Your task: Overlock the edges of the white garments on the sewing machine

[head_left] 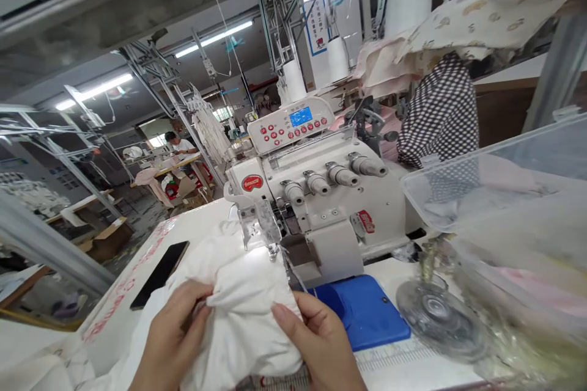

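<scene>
Our left hand (pixel 172 336) pinches a fold of white cloth (pixel 243 317) between thumb and fingers, while our right hand (pixel 321 342) grips the same cloth from the other side, fingers curled over it. The cloth sits bunched on the desk (pixel 114 311), its far end at the presser foot (pixel 259 226) of an overlock sewing machine (pixel 316 195). A black smartphone (pixel 159 275) lies just left of the cloth, and a blue pad (pixel 364 311) just right of it. Further right is a clear plastic tub (pixel 495 195), and beside it a round, clear object (pixel 435 311), perhaps a disc, though blur makes it hard to tell. White thread cones (pixel 294 80) stand behind the machine. Far off, a co-worker (pixel 178 145) sits at another table.
</scene>
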### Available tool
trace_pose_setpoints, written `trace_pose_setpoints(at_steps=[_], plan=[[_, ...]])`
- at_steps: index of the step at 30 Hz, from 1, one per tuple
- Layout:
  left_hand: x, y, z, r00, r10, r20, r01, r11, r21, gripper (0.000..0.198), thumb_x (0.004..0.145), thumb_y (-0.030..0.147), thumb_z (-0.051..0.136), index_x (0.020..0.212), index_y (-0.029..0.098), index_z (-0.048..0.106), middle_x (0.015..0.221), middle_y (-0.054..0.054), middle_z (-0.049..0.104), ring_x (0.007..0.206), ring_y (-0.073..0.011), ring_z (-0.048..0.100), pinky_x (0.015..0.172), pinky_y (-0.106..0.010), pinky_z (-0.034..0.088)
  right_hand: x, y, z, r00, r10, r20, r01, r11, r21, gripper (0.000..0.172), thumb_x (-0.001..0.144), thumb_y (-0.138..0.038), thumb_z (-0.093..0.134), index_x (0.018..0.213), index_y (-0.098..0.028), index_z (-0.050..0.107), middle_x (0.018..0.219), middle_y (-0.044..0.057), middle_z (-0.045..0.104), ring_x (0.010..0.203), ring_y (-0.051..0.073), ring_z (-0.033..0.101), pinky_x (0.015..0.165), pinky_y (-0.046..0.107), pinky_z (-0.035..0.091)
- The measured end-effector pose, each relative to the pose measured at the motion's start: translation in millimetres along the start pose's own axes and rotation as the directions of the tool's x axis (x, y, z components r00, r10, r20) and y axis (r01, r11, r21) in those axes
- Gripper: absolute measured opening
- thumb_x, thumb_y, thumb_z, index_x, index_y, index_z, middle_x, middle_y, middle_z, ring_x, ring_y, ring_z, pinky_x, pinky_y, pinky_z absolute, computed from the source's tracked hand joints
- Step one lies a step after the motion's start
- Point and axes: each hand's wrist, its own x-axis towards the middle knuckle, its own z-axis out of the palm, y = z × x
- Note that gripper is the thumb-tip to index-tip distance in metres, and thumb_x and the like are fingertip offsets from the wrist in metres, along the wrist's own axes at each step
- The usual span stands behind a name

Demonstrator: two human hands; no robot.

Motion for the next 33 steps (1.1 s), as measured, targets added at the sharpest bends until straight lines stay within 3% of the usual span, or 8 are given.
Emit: trace_pose_setpoints(at_steps=[5, 10, 16, 20, 23, 25, 29, 33], plan=[[16.2, 6.8, -24.5, 0.999, 0.019, -0.035, -0.020, 0.998, -0.053, 0.014, 0.080, 0.028, 0.048, 0.083, 0.022, 0.061, 0.085, -0.005, 0.065, 0.079, -0.0182, 0.062, 0.067, -0.023, 0.050, 1.0, 6.5, -5.2, 0.997, 0.064, 0.039, -0.062, 0.997, -0.044, 0.044, 0.059, -0.055, 0.073, 0.059, -0.013, 0.062, 0.052, 0.001, 0.054, 0.054, 0.012, 0.046, 0.050, 0.020, 0.036], [28.5, 13.8, -28.9, 1.000, 0.005, -0.007, -0.006, 0.994, -0.105, 0.016, 0.083, 0.028, 0.043, 0.083, 0.021, 0.058, 0.081, -0.004, 0.061, 0.074, -0.0159, 0.059, 0.062, -0.021, 0.048, 7.8, 17.1, -8.9, 0.999, 0.012, -0.043, -0.015, 0.997, -0.079, 0.051, 0.059, -0.059, 0.070, 0.049, -0.014, 0.049, 0.044, -0.004, 0.039, 0.049, 0.009, 0.035, 0.046, 0.020, 0.031], [61.1, 3.6, -31.8, 0.998, -0.026, -0.064, 0.029, 0.998, 0.049, 0.025, 0.082, 0.040, 0.043, 0.089, 0.021, 0.057, 0.088, -0.005, 0.057, 0.082, -0.0192, 0.055, 0.069, -0.028, 0.045, 10.7, 11.6, -3.3, 0.996, -0.007, -0.083, 0.003, 0.999, -0.045, 0.049, 0.054, -0.058, 0.074, 0.054, -0.014, 0.053, 0.049, -0.003, 0.042, 0.050, 0.009, 0.033, 0.046, 0.019, 0.028], [23.3, -7.2, -16.4, 0.997, -0.060, 0.057, 0.052, 0.990, 0.132, 0.043, 0.069, 0.051, 0.059, 0.102, 0.023, 0.057, 0.100, -0.007, 0.061, 0.091, -0.0251, 0.056, 0.074, -0.034, 0.046, 7.1, 9.1, -5.9, 0.997, -0.044, -0.063, 0.039, 0.997, -0.072, 0.047, 0.054, -0.055, 0.075, 0.054, -0.012, 0.058, 0.050, -0.001, 0.047, 0.051, 0.010, 0.036, 0.048, 0.020, 0.028], [-9.2, -13.2, -8.6, 0.985, -0.139, 0.102, 0.128, 0.986, 0.104, 0.030, 0.076, 0.048, 0.053, 0.094, 0.025, 0.061, 0.095, -0.005, 0.065, 0.090, -0.0249, 0.059, 0.074, -0.033, 0.046, 3.6, 9.0, -9.3, 0.997, -0.058, -0.048, 0.053, 0.995, -0.090, 0.045, 0.053, -0.054, 0.077, 0.055, -0.012, 0.061, 0.052, 0.000, 0.050, 0.052, 0.010, 0.038, 0.049, 0.020, 0.030], [-11.8, -11.7, -12.4, 0.969, -0.220, 0.115, 0.225, 0.974, -0.031, 0.031, 0.081, 0.047, 0.043, 0.089, 0.023, 0.061, 0.087, -0.004, 0.066, 0.082, -0.0218, 0.061, 0.069, -0.028, 0.048, 2.2, 9.2, -9.9, 0.998, -0.046, -0.048, 0.042, 0.996, -0.084, 0.044, 0.052, -0.053, 0.077, 0.056, -0.012, 0.061, 0.053, 0.000, 0.050, 0.053, 0.011, 0.039, 0.050, 0.020, 0.031], [26.5, -5.3, -32.9, 0.950, -0.276, 0.145, 0.295, 0.947, -0.131, 0.035, 0.081, 0.050, 0.039, 0.076, 0.020, 0.057, 0.065, -0.001, 0.059, 0.064, -0.0168, 0.057, 0.057, -0.021, 0.045, 3.6, 8.7, -5.7, 0.997, -0.008, -0.079, 0.004, 0.999, -0.044, 0.046, 0.053, -0.053, 0.077, 0.054, -0.012, 0.055, 0.049, -0.002, 0.046, 0.049, 0.008, 0.034, 0.046, 0.019, 0.027], [75.1, -13.7, -49.7, 0.997, -0.066, 0.025, 0.058, 0.969, 0.241, 0.039, 0.079, 0.051, 0.036, 0.076, 0.021, 0.060, 0.068, -0.004, 0.060, 0.064, -0.0198, 0.055, 0.058, -0.026, 0.040, 6.9, 9.4, -1.2, 0.995, 0.003, -0.095, -0.003, 1.000, 0.002, 0.047, 0.053, -0.052, 0.078, 0.053, -0.013, 0.051, 0.048, -0.003, 0.045, 0.048, 0.008, 0.033, 0.045, 0.019, 0.026]])
